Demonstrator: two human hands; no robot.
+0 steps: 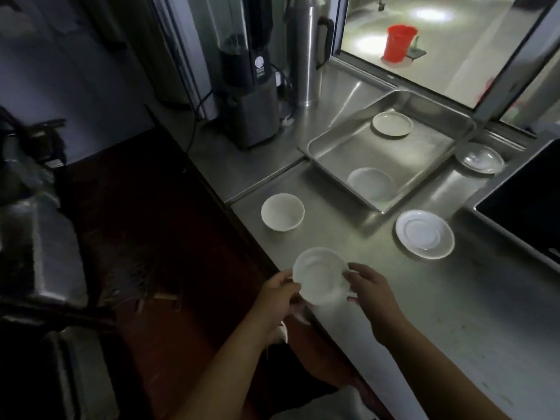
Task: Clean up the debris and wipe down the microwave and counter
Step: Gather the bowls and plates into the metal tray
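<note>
Both hands hold a blurred white bowl at the worktop edge: left hand grips its rim, right hand pinches the opposite side, fingertips indistinct.

Bench: stainless steel, dull grey, runs from lower right of the frame up to the window at upper centre; faint specks and smears on the bare stretch at lower right. Microwave: only a corner shows at the right edge of the frame, dark glass door in a grey frame, standing on the bench. White dish: round, shallow, blurred, held over the bench's near edge at lower centre.
</note>
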